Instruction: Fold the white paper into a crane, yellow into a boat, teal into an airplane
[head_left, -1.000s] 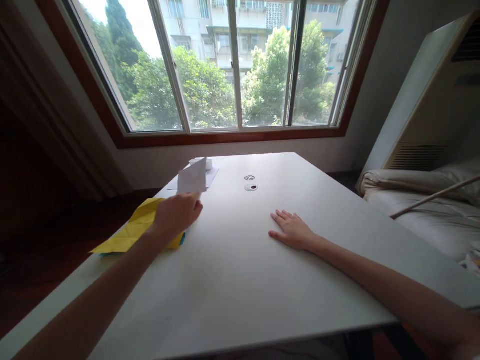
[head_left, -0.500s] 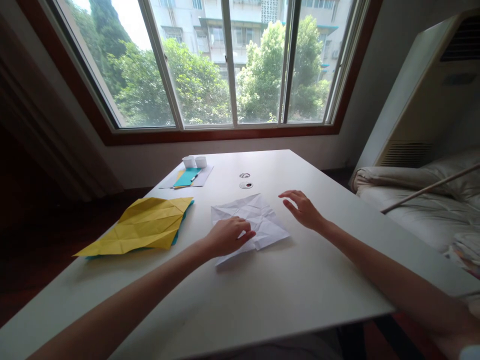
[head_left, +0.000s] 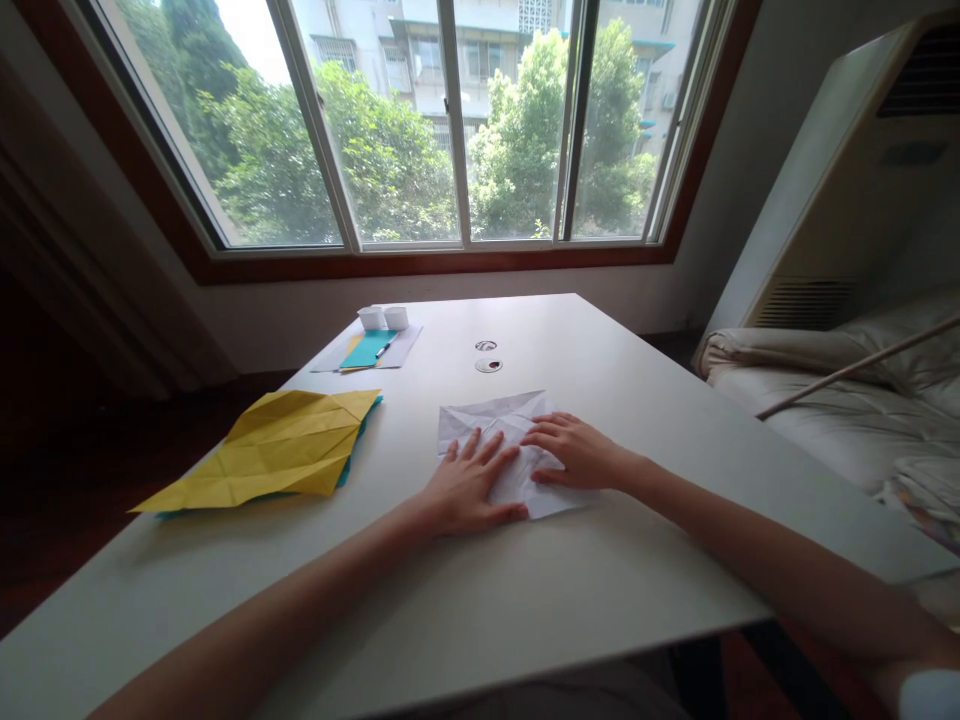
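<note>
The creased white paper (head_left: pixel 501 440) lies under left hand (head_left: pixel 469 490) and right hand (head_left: pixel 577 455), both flat, grip open.

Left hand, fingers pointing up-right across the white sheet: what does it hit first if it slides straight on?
Probably the right hand, lying flat on the white creased paper just ahead of the left hand; their fingertips nearly meet, though any gap is unclear.

Left hand (head_left: pixel 469 490) and right hand (head_left: pixel 576 452) lie flat on white paper (head_left: pixel 504 432) on the counter (head_left: pixel 600 580), near yellow paper (head_left: pixel 277 450).
</note>
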